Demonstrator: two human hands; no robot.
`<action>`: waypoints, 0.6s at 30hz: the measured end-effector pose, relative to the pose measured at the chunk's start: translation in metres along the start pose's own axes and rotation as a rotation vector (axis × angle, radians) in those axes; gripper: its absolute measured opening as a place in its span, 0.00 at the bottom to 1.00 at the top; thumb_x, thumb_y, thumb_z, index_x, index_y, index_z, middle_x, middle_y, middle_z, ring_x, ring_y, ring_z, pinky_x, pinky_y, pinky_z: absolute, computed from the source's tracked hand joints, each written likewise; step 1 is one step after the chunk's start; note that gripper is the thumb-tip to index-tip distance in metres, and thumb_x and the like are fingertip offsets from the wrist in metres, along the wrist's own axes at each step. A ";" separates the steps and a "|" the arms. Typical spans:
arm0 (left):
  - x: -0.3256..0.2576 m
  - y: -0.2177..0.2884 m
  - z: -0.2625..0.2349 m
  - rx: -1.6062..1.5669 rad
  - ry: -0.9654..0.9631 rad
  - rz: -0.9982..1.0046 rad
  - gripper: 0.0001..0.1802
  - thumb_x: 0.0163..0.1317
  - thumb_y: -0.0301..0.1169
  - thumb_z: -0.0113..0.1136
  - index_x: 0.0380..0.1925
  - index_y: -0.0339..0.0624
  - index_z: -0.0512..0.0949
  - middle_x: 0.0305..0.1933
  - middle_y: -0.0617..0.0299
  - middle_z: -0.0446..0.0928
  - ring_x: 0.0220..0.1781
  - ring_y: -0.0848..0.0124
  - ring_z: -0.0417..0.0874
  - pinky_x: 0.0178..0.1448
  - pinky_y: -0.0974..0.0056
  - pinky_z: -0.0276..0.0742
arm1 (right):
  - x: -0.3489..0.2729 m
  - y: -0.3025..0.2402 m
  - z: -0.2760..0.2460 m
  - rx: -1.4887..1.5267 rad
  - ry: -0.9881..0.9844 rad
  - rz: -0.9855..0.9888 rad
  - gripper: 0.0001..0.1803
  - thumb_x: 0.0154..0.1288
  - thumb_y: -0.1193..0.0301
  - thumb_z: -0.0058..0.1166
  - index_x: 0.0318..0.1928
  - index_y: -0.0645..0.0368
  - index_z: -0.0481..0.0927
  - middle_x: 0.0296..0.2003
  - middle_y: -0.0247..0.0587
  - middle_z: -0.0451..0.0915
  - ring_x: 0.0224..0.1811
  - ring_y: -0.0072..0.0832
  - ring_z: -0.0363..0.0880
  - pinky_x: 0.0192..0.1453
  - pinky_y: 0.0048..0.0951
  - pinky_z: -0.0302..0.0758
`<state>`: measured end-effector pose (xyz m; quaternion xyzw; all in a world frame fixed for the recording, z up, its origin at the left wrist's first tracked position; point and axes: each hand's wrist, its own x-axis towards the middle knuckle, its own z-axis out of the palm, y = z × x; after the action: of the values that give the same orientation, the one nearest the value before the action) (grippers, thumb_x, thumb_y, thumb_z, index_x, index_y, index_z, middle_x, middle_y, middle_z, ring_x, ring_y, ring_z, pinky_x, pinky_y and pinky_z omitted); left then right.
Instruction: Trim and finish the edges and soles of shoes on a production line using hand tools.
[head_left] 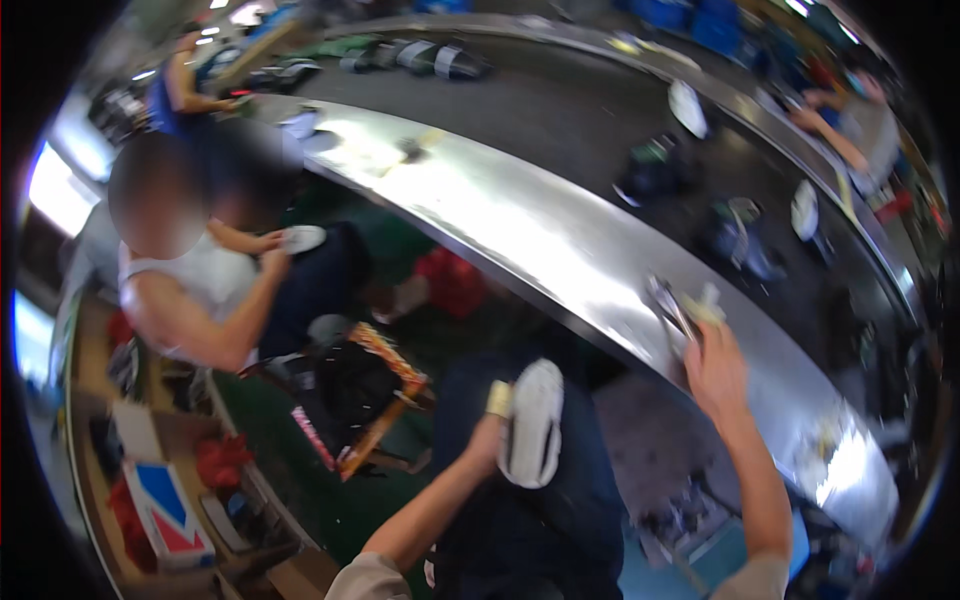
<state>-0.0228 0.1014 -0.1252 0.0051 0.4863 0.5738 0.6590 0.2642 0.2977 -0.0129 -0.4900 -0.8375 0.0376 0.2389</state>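
Head view: the left hand (pixel 487 440) grips a white shoe (pixel 532 425) sole-out, ready for work. The right hand (pixel 712 368) closes on a brush (pixel 678 308) over the metal counter (pixel 520 235).

Curved steel counter (pixel 520 235) w/ glare, dark conveyor belt (pixel 560 115) behind, green floor (pixel 300 480).
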 end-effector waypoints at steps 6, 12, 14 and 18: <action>-0.007 0.008 -0.003 -0.071 -0.078 0.022 0.31 0.83 0.51 0.39 0.79 0.53 0.61 0.78 0.58 0.67 0.75 0.63 0.71 0.79 0.57 0.66 | -0.037 -0.056 -0.002 0.720 -0.199 0.336 0.17 0.81 0.59 0.49 0.46 0.63 0.81 0.35 0.43 0.84 0.39 0.31 0.83 0.44 0.36 0.78; -0.007 0.008 0.002 0.075 -0.160 0.119 0.33 0.84 0.51 0.38 0.80 0.48 0.57 0.79 0.58 0.64 0.78 0.67 0.66 0.80 0.62 0.61 | -0.074 -0.099 0.007 1.292 -0.897 0.630 0.18 0.83 0.60 0.46 0.53 0.63 0.80 0.34 0.38 0.84 0.32 0.22 0.83 0.38 0.21 0.78; -0.007 0.002 -0.002 0.090 -0.163 0.141 0.32 0.84 0.50 0.37 0.80 0.48 0.57 0.80 0.58 0.62 0.79 0.67 0.64 0.80 0.62 0.59 | -0.089 -0.111 0.011 1.090 -1.214 0.667 0.19 0.82 0.59 0.47 0.57 0.62 0.79 0.38 0.38 0.87 0.39 0.23 0.86 0.41 0.24 0.81; -0.021 0.007 0.006 0.287 -0.193 0.254 0.32 0.85 0.48 0.36 0.81 0.45 0.56 0.81 0.56 0.61 0.81 0.66 0.61 0.82 0.62 0.55 | -0.078 -0.116 0.025 1.215 -1.328 0.690 0.19 0.82 0.60 0.48 0.58 0.62 0.80 0.47 0.39 0.87 0.48 0.25 0.87 0.46 0.26 0.83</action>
<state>-0.0211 0.0911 -0.1047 0.2152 0.4932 0.5740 0.6172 0.1916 0.1768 -0.0291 -0.3805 -0.4494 0.8026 -0.0951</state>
